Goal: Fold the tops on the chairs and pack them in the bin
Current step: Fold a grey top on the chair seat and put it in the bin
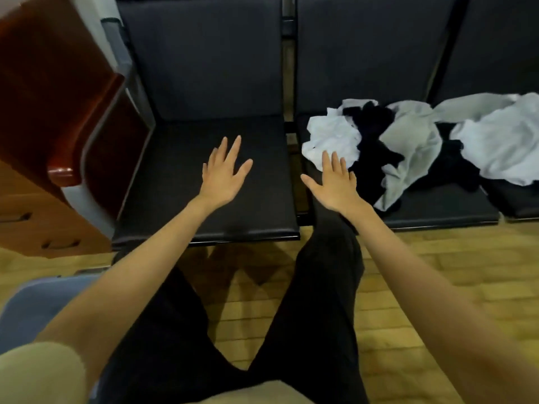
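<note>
tops (408, 147), white, grey and black, lie crumpled on chairs (437, 205); both hands' fingers (233, 150) spread.

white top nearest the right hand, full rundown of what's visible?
The white top is thin, soft-looking fabric, crumpled and unfolded, at the left end of the clothes pile. It lies on the black chair seat, near its left front part. A black garment borders it on the right and partly overlaps it. The right hand is open, its fingertips at the top's front edge; actual contact is unclear. No sleeves or collar can be made out.
</note>
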